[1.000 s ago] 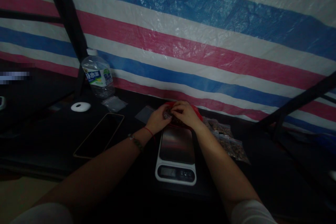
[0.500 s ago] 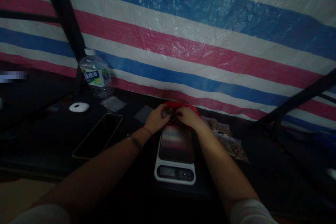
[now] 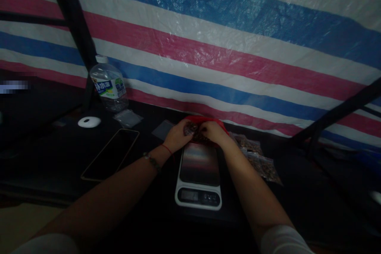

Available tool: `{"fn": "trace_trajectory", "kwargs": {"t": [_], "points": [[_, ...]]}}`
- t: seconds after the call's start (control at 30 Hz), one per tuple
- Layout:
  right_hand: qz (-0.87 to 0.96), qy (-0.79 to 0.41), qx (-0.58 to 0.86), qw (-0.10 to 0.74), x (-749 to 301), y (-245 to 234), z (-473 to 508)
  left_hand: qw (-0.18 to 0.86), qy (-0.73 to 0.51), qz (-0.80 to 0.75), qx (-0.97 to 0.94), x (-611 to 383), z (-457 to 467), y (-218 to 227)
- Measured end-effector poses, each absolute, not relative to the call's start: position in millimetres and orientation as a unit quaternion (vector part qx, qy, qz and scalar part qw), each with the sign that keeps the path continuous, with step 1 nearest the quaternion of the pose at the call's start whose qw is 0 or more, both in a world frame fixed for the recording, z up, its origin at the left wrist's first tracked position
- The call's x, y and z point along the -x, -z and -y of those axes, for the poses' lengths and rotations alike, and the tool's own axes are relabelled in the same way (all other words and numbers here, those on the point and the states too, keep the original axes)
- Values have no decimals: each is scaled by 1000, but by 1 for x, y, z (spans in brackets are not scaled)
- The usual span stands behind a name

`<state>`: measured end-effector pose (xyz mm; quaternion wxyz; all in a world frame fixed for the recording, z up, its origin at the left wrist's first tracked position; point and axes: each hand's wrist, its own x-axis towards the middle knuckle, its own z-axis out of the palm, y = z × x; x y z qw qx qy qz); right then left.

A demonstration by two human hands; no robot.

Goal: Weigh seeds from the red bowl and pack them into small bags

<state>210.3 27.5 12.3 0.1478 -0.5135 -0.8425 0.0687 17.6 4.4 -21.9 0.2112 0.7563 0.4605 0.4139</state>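
Observation:
My left hand (image 3: 176, 138) and my right hand (image 3: 214, 132) meet over a red container (image 3: 205, 120) of small brown pieces, just behind a white kitchen scale (image 3: 199, 174). Between the fingertips of both hands is a small clear bag (image 3: 190, 128) with brown pieces in it. The scale's dark platform is bare. My left wrist wears a red string and a bead bracelet.
Several filled clear bags (image 3: 258, 160) lie right of the scale. An empty clear bag (image 3: 162, 129) lies left of my left hand. Further left are a phone (image 3: 111, 154), a white round object (image 3: 89, 122), another clear bag (image 3: 128, 118) and a water bottle (image 3: 108, 83). A striped tarp (image 3: 226, 47) backs the dark table.
Both hands have stayed over the red container with only small finger shifts; the view has drifted slightly.

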Motion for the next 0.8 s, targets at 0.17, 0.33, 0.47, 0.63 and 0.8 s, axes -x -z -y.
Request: {"fn": "trace_trajectory", "kwargs": {"t": [0.17,0.33,0.47,0.63,0.8], "points": [[814,-87,516,252,-208,-31,-22,212,-402,-450,-769,-17,-6,25],[829,-96,468,290,-193,-41,-13,223,-377,-449,-779,-19,-7,27],[861,-104,423,262,-187,-41,-10,228,-372,-447,-781,-18,-6,25],[863,-95,414,272,-188,-41,-9,226,-373,-447,-781,-18,-7,25],[862,-100,426,258,-189,-44,-8,221,-374,-438,-787,-18,-8,28]]}}
